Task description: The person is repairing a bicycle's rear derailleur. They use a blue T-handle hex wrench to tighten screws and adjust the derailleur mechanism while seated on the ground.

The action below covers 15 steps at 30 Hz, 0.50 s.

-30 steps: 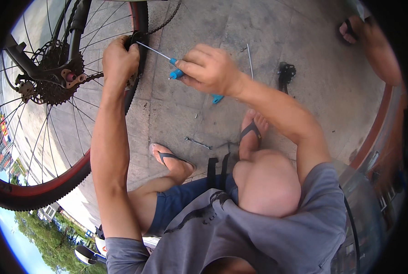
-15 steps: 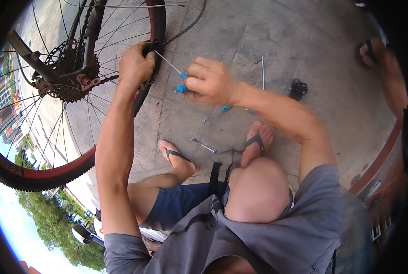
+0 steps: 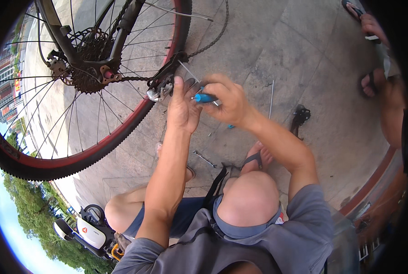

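My right hand (image 3: 229, 101) is closed around the blue handle of a T-handle hex key (image 3: 205, 98). The key's thin shaft reaches up to the end of a rear derailleur (image 3: 162, 87), which sits in front of the tyre with the chain (image 3: 213, 42) running through it. My left hand (image 3: 184, 108) is just below the derailleur, thumb pointing up and fingers apart, beside the key's shaft. Its fingertips are partly hidden behind the key. Left of my hands is the rear wheel's cassette (image 3: 92, 59), with the bicycle frame (image 3: 60, 34) above it.
On the paving lie a wrench (image 3: 205, 159), a long thin metal rod (image 3: 271, 98) and a black derailleur (image 3: 300, 118). Another person's sandalled foot (image 3: 372, 82) is at the right. A white scooter (image 3: 92, 232) stands at the lower left.
My left hand has come off the derailleur and moved right and down, its fingers spreading. My right hand has shifted slightly right and down, still gripping the hex key. The view has shifted too.
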Tool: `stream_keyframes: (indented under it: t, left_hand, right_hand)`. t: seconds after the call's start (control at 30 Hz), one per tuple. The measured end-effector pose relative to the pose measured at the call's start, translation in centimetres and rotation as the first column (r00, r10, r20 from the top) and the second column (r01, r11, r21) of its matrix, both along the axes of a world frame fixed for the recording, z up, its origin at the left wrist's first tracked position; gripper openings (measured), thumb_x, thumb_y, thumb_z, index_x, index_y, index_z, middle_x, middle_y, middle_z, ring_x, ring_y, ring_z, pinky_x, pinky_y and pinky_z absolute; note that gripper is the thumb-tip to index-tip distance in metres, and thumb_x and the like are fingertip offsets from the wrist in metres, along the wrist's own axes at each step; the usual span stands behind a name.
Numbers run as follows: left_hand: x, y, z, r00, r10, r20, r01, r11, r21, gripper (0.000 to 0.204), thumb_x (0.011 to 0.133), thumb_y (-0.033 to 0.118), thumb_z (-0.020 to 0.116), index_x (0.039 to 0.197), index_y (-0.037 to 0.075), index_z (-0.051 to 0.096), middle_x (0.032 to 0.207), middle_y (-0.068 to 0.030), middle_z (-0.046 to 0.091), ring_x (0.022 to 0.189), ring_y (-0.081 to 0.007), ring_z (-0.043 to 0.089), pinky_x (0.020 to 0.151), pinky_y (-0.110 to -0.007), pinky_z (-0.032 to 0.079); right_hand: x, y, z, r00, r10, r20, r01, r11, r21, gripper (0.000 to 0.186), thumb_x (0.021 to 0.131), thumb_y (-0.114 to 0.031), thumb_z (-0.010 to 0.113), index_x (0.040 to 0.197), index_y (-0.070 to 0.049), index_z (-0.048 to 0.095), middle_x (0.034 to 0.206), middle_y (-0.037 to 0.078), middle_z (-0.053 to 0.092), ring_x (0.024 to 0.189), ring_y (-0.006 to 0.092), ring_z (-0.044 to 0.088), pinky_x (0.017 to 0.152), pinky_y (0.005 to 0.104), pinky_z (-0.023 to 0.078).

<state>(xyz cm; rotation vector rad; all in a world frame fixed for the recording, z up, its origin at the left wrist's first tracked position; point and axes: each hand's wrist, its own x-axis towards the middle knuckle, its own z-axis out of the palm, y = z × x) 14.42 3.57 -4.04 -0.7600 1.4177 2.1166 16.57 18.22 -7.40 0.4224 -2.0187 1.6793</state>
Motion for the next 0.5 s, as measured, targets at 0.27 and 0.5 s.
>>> stream_keyframes:
  t: [0.27, 0.5]
  left_hand:
    - [-4.8, 1.7, -4.7, 0.880, 0.474, 0.011, -0.445, 0.818, 0.365, 0.095, 0.068, 0.072, 0.073, 0.133, 0.010, 0.043, 0.135, -0.0112, 0.051, 0.119, -0.0324, 0.050, 0.103, -0.050, 0.038]
    - [-0.6, -2.2, -3.6, 0.669, 0.729, 0.146, -0.735, 0.620, 0.274, 0.087, 0.070, 0.061, 0.079, 0.132, 0.011, 0.045, 0.138, -0.0122, 0.045, 0.125, -0.0330, 0.046, 0.099, -0.053, 0.043]
  right_hand:
    - [1.7, -1.1, 0.9, 0.966, 0.205, 0.157, -0.193, 0.977, -0.085, 0.032, 0.081, -0.002, 0.065, 0.113, -0.003, 0.059, 0.103, 0.015, 0.063, 0.092, 0.0322, 0.062, 0.079, 0.0383, 0.051]
    - [2.7, -1.9, 0.1, 0.956, 0.190, 0.223, -0.139, 0.965, -0.224, 0.017, 0.085, -0.009, 0.065, 0.098, -0.001, 0.057, 0.089, 0.011, 0.055, 0.076, 0.0228, 0.054, 0.068, 0.0315, 0.046]
